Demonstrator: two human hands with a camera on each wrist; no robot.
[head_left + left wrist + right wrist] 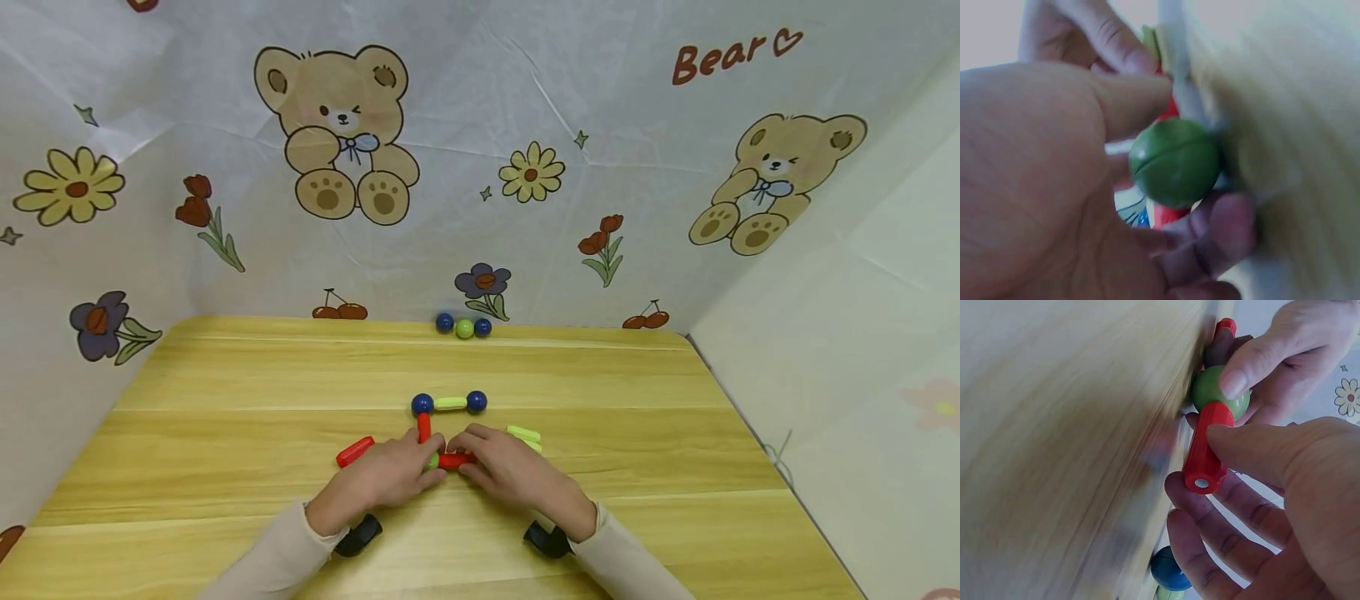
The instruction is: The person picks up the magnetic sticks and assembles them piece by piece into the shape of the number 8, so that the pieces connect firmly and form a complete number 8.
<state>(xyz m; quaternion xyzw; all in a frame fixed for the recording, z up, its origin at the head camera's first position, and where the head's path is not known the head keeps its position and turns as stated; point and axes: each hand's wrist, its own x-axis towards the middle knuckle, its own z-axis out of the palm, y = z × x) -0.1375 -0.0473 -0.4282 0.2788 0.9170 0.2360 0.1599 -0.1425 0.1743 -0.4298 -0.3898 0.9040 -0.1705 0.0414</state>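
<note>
Past beige sleeves [273, 550], left hand [393, 471] pinches a glossy green ball [1175, 164] and right hand [513, 468] a red plastic rod [1205, 450], yellow-green rods [523, 433] beside that hand, blue and green balls [465, 328] near the wooden table's [675, 467] far edge, both hands midway between its side edges.

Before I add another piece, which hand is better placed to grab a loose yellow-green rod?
Probably your right hand: the loose yellow-green rods lie beside it, while your left hand is farther off, pinching the green ball. The right must first release its red rod.
</note>
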